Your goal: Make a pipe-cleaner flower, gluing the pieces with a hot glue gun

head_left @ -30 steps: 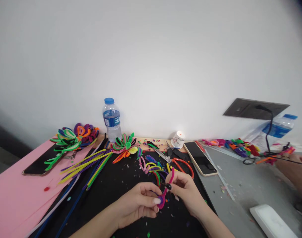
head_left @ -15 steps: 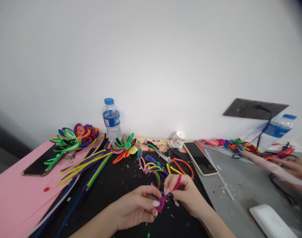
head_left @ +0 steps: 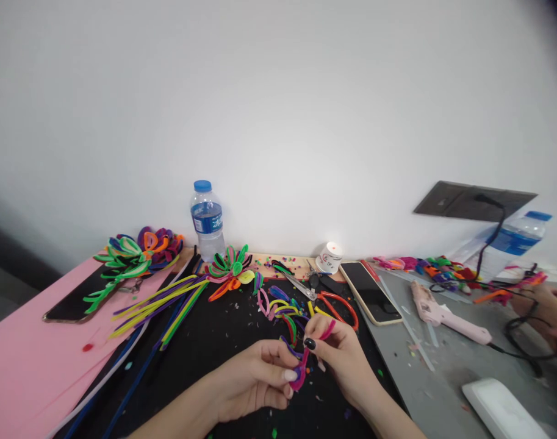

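Between my hands is a magenta pipe cleaner [head_left: 298, 384], curled into a small loop with purple inside it. My left hand [head_left: 260, 381] pinches the loop between thumb and fingers. With thumb and forefinger, my right hand [head_left: 340, 353] grips the pipe cleaner's straight end, whose tip sticks out above the fingers. Just beyond my hands lie bent pipe cleaner pieces [head_left: 282, 305] in several colours. Red-handled scissors [head_left: 337, 308] rest behind my right hand, on the black mat [head_left: 191, 378].
At left are a pipe cleaner flower bunch [head_left: 141, 253], a phone [head_left: 77, 299] and long pipe cleaners [head_left: 154, 305]. A water bottle [head_left: 207, 222] and paper cup [head_left: 329, 258] stand by the wall. At right lie another phone [head_left: 372, 292], a pink glue gun [head_left: 447, 314] and a co-worker's hand [head_left: 543, 308].
My right hand has shifted slightly up along the magenta strand, which now shows stretched between my hands. The co-worker's hand has drawn back right, leaving the glue gun lying on the table.
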A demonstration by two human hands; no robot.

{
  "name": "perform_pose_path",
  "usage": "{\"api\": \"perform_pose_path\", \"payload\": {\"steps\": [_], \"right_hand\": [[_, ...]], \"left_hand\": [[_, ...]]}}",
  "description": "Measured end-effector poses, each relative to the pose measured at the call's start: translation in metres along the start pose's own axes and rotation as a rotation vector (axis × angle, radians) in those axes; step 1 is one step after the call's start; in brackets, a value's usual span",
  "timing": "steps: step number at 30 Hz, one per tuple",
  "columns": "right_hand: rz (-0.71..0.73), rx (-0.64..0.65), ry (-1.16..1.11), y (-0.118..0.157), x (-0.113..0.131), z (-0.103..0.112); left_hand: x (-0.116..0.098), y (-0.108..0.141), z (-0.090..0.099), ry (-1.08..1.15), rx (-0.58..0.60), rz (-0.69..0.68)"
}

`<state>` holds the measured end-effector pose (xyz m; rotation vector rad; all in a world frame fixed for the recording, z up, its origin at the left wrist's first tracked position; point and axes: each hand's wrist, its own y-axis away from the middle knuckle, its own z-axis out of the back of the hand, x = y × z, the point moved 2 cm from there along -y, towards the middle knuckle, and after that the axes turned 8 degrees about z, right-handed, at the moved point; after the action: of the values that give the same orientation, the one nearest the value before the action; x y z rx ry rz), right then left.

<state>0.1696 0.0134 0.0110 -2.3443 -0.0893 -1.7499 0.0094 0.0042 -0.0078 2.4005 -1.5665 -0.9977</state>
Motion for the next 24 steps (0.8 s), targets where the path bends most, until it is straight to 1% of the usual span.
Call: {"api": "perform_pose_path", "payload": {"steps": [4,9,16,19,22,24], "right_hand": [[0.023,-0.052,0.104,0.000,0.002,0.002],[0.062,-0.078,0.185,-0.003,0.005,0.004],[0.160,-0.153,0.337,-0.003,0.005,0.011],[0.158,-0.193,0.393,-0.003,0.003,0.013],[0.166,-0.220,0.441,-0.003,0.004,0.013],[0.198,-0.234,0.488,-0.003,0.006,0.011]], "left_hand": [[0.000,0.001,-0.002,0.000,-0.020,-0.001],[0.000,0.002,-0.004,-0.006,-0.037,0.004],[0.001,0.001,-0.002,-0.025,-0.049,0.005],[0.001,0.001,-0.002,-0.033,-0.061,0.004],[-0.001,0.001,-0.002,-0.032,-0.070,-0.008],[-0.003,0.000,-0.003,-0.029,-0.076,-0.013]]}}
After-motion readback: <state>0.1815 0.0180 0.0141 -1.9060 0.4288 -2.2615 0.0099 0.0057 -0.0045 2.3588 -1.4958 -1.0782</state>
